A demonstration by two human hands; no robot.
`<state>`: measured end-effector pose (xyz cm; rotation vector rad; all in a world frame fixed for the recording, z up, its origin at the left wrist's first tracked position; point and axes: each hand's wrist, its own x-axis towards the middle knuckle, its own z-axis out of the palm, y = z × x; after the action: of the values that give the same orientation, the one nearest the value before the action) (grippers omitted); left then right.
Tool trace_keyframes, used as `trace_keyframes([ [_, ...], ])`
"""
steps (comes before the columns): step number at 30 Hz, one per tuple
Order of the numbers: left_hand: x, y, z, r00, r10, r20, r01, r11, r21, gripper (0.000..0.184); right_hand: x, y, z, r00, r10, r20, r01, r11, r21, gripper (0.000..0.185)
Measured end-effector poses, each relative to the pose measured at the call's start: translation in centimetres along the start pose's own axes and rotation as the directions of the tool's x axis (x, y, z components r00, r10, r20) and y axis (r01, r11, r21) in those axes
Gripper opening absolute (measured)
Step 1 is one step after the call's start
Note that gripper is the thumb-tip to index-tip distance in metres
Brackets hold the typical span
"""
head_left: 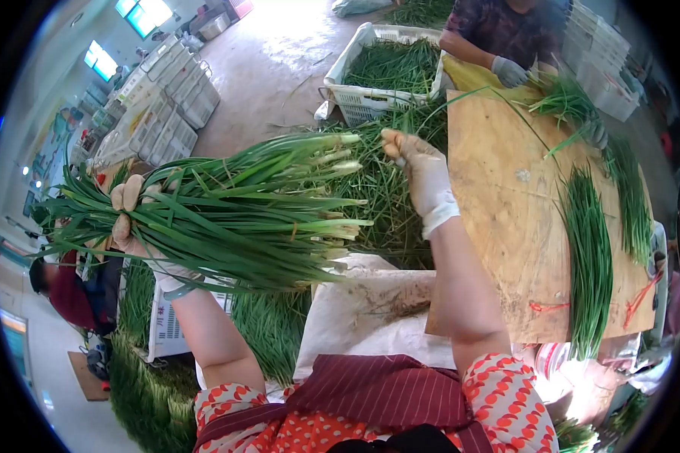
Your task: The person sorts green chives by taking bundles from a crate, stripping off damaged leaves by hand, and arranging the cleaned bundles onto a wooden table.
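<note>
The biggest thing is the wooden board on the right of the frame. It is flat, so it seems good for laying long leaves straight. Next is the big bunch of green leaves, held up at the left and middle. It lies on its side with its pale ends pointing right, maybe so they are easy to see. Past those ends, in the middle, is a messy heap of loose leaves. A white crate at the top holds more green bits, and its sides likely stop them spilling. A thin bunch lies along the board at the right, perhaps so it won't bend. The left hand wraps round the leafy end of the big bunch, fingers and thumb bent in, likely so no leaves slip. The right hand is near the pale ends but not touching them. Its fingertips press together; I cannot tell if they pinch a thin leaf. A red string is beside the thin bunch. Smallest is the writing: sideways marks like Chinese letters on the lower left crate, too small to read for sure
</note>
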<state>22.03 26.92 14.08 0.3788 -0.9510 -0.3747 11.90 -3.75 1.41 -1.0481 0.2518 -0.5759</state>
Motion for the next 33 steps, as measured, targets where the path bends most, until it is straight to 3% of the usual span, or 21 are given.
trace_keyframes([
  [3,0.1,0.5,-0.4,0.999,-0.035,0.002,0.035,0.999,-0.017,0.018,-0.3,-0.5,0.3,0.990,-0.120,0.068,0.131,0.974,-0.184,0.038],
  [4,0.1,0.3,-0.5,0.999,-0.040,-0.006,0.040,0.999,-0.019,0.018,-0.7,-1.5,1.9,0.951,-0.267,0.156,0.297,0.929,-0.222,0.038],
  [6,0.5,-0.5,-0.5,0.996,-0.052,0.071,0.052,0.999,0.000,0.018,-0.9,-2.2,3.6,0.887,-0.396,0.239,0.450,0.858,-0.247,0.037],
  [8,0.5,-0.6,-0.6,0.992,-0.074,0.103,0.076,0.997,-0.011,0.018,-0.3,-2.3,4.7,0.877,0.048,0.477,0.115,0.945,-0.306,0.035],
  [10,0.2,-0.7,-0.2,0.998,-0.021,-0.056,0.018,0.998,-0.056,0.019,-0.8,-2.3,5.3,0.920,0.020,0.391,0.076,0.971,-0.228,0.032],
  [12,0.1,-0.4,-0.4,0.999,-0.037,-0.022,0.035,0.995,-0.089,0.020,-1.2,-2.7,5.5,0.915,0.051,0.401,-0.074,0.996,0.041,0.027],
  [13,-0.1,-0.3,-0.3,0.999,-0.035,-0.035,0.033,0.997,-0.069,0.020,-2.1,-3.9,5.4,0.887,0.229,0.400,-0.337,0.915,0.223,0.024],
  [14,-0.3,-0.1,-0.3,0.998,-0.036,-0.048,0.033,0.998,-0.048,0.019,-2.0,-3.2,5.0,0.887,0.235,0.398,-0.343,0.912,0.225,0.024],
  [15,-0.2,-0.1,-0.5,0.998,-0.041,-0.051,0.038,0.998,-0.048,0.019,-1.5,-2.2,4.4,0.927,0.144,0.348,-0.217,0.959,0.182,0.023],
  [17,0.0,-0.1,-1.1,0.986,-0.013,0.167,0.012,1.000,0.004,0.025,-1.0,-1.5,3.2,0.971,0.014,0.238,-0.036,0.995,0.090,0.022],
  [18,-0.6,0.8,-1.8,0.987,-0.013,0.160,0.013,1.000,0.005,0.025,-1.1,-1.0,2.6,0.992,-0.067,0.111,0.050,0.988,0.147,0.024],
  [19,-1.1,2.0,-2.4,0.995,-0.052,0.087,0.054,0.998,-0.016,0.032,-1.1,-0.2,1.4,0.996,-0.050,0.068,0.044,0.996,0.082,0.026],
  [20,-1.3,2.3,-2.9,0.988,-0.092,0.126,0.093,0.996,0.004,0.039,-1.0,0.4,0.5,0.999,-0.036,0.023,0.036,0.999,0.018,0.027],
  [21,-1.2,2.3,-2.8,0.977,-0.132,0.165,0.129,0.991,0.026,0.047,-1.3,0.2,0.7,0.999,-0.037,0.027,0.036,0.999,0.017,0.027],
  [23,-1.7,3.3,-3.7,0.983,-0.159,0.093,0.161,0.987,-0.007,0.043,-2.7,-0.6,0.9,0.885,0.207,0.418,-0.125,0.969,-0.215,0.031],
  [24,-1.9,3.7,-3.9,0.981,-0.193,0.022,0.194,0.980,-0.043,0.039,-3.6,-1.0,2.3,0.889,0.189,0.417,-0.083,0.962,-0.260,0.030],
  [26,-0.6,0.7,-1.5,0.991,-0.114,0.075,0.120,0.990,-0.079,0.035,-4.0,-0.4,4.0,0.837,0.176,0.517,-0.153,0.984,-0.087,0.029],
  [27,-0.1,-0.4,-0.6,0.992,-0.026,0.127,0.041,0.992,-0.118,0.032,-4.1,-0.4,4.0,0.837,0.174,0.518,-0.152,0.985,-0.086,0.029],
  [29,-0.2,-0.3,-0.6,0.993,-0.023,0.113,0.034,0.995,-0.096,0.030,-4.1,-0.3,4.1,0.802,0.224,0.554,-0.326,0.941,0.092,0.036],
  [31,-0.5,0.6,-0.6,0.995,-0.017,0.097,0.025,0.997,-0.074,0.028,-4.0,0.6,3.9,0.814,0.240,0.530,-0.310,0.950,0.044,0.032],
  [33,-1.3,2.0,-0.7,0.977,-0.004,-0.214,0.051,0.975,0.216,0.023,-4.4,0.7,3.9,0.865,0.229,0.447,-0.241,0.970,-0.030,0.023],
])
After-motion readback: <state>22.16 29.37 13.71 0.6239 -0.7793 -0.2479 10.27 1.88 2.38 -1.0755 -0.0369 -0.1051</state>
